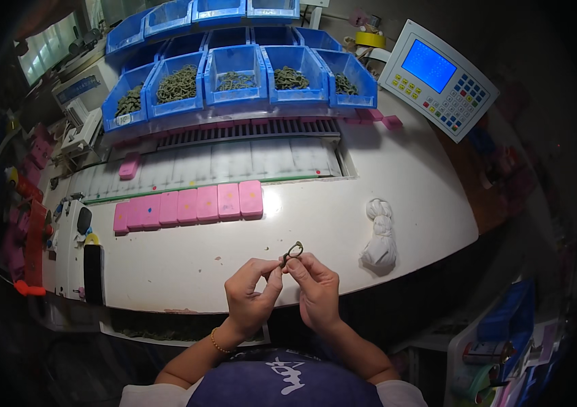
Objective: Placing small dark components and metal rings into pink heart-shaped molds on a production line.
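Over the near edge of the white table, both hands meet at a small dark green ring-shaped piece (pixel 295 249), which looks like a ring with a short stem. My left hand (pixel 253 290) pinches its lower end between thumb and fingertips. My right hand (pixel 317 288) is closed on the side of the same piece, thumb in front. The loop stands up above the fingertips, and the part between the fingers is hidden. To the right of my hands lies a knotted white cloth bundle (pixel 379 237). Ahead stands a row of several pink blocks (pixel 189 205).
Blue bins (pixel 236 74), several holding dark green pieces, rise at the back. A single pink block (pixel 129 166) sits on a pale strip before a slotted rail (pixel 248 132). At right is a control panel (pixel 438 78) with a blue screen; a black phone (pixel 94 273) lies left.
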### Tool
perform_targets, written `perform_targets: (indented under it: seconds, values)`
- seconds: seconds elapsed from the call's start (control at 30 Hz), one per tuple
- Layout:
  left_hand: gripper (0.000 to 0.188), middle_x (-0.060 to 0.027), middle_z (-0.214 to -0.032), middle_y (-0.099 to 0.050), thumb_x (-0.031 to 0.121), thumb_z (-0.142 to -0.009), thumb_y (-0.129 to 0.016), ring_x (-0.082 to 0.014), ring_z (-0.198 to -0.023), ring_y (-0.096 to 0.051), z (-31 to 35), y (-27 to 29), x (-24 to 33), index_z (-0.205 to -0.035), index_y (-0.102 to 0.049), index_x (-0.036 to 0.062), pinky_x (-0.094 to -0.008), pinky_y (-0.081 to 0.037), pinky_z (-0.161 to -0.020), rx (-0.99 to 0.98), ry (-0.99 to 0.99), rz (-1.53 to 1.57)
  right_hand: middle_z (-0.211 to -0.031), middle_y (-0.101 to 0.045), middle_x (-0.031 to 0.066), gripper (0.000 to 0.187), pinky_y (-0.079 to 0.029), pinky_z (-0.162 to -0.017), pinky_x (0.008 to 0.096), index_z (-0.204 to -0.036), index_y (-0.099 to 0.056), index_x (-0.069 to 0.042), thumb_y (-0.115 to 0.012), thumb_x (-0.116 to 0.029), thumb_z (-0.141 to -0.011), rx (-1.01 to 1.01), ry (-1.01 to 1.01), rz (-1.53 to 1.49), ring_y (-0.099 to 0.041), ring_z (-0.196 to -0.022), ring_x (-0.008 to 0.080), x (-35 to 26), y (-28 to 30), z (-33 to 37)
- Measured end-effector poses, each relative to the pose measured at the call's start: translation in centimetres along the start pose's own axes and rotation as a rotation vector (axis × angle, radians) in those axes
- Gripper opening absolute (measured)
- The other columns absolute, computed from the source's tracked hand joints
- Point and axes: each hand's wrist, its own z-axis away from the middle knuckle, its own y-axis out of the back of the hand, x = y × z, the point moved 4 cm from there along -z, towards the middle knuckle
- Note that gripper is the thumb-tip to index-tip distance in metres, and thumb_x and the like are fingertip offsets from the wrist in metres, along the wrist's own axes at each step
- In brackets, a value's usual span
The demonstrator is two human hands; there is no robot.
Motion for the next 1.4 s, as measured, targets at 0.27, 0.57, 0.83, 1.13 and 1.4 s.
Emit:
perform_targets:
  seconds: [0.27, 0.57, 0.83, 1.13, 1.4]
  values:
    - [0.008, -0.0092, -0.085, -0.065, -0.001, -0.089, -0.065, -0.0142, -0.076, -0.062, 0.1, -0.2, 0.0, -0.096, -0.065, -0.0029, -0.0258, -0.049, -0.07, 0.017, -0.04, 0.036, -0.105, -0.067, 0.0046, 0.015, -0.047, -0.093, 0.0266, -0.108, -0.068, 0.001, -0.061, -0.004, -0.097, -0.022, -0.03, -0.119, -0.06, -0.101, 0.0108, 0.4, -0.1, 0.2]
    - [0.009, -0.0056, -0.084, -0.061, 0.005, -0.095, -0.059, -0.0102, -0.073, -0.055, 0.6, -0.6, -1.2, -0.094, -0.062, -0.0032, -0.0239, -0.046, -0.069, 0.015, 0.351, 0.479, -0.105, -0.067, 0.0053, 0.014, -0.045, -0.095, 0.0285, -0.106, -0.07, 0.0, -0.064, -0.007, -0.095, -0.029, 0.001, -0.039, -0.059, -0.101, 0.0133, 0.3, -0.3, 0.2]
    - [0.011, -0.0025, -0.07, -0.058, 0.006, -0.091, -0.06, -0.0064, -0.062, -0.051, 5.2, 5.1, -3.4, -0.084, -0.064, -0.0019, -0.0228, -0.043, -0.056, -0.207, 0.497, 0.333, -0.102, -0.069, 0.0061, 0.015, -0.048, -0.083, 0.031, -0.1, -0.073, -0.003, -0.074, -0.003, -0.085, 0.046, 0.627, 0.833, -0.057, -0.094, 0.0207, -3.1, -0.5, 0.3]
    - [0.008, -0.0098, -0.08, -0.071, 0.008, -0.079, -0.07, -0.0213, -0.069, -0.07, 9.3, 8.9, -3.8, -0.086, -0.069, 0.0042, -0.029, -0.055, -0.064, -0.365, 0.298, -0.358, -0.101, -0.07, 0.0036, 0.025, -0.048, -0.076, 0.032, -0.1, -0.074, -0.006, -0.078, 0.002, -0.077, 0.069, 0.852, 1.012, -0.055, -0.09, 0.0226, -3.8, -0.4, 0.5]
    - [0.01, -0.0128, -0.081, -0.07, 0.013, -0.085, -0.064, -0.0306, -0.07, -0.069, 10.0, 8.6, -5.2, -0.092, -0.068, 0.0071, -0.0382, -0.055, -0.065, -0.525, 0.33, -0.513, -0.097, -0.07, 0.004, 0.023, -0.048, -0.074, 0.0317, -0.1, -0.074, -0.006, -0.078, -0.001, -0.078, 0.088, 0.805, 0.923, -0.056, -0.088, 0.0229, -3.6, 0.4, -0.6]
